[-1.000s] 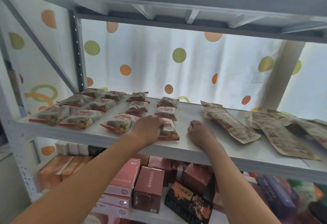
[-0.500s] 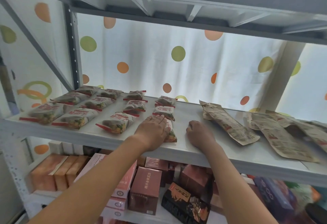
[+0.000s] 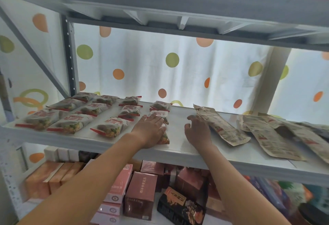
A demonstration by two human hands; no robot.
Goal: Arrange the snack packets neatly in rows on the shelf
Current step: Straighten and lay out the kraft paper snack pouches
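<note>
Left hand [image 3: 149, 130] flat, fingers straight, pressing snack packet [image 3: 164, 135]; right hand [image 3: 196, 130] at three o'clock, relaxed, touching brown pouch [image 3: 220, 125].

Both forearms are bare, no sleeves showing anywhere. The left hand [image 3: 149, 131] and right hand [image 3: 197, 132] have no rings or gloves.
</note>
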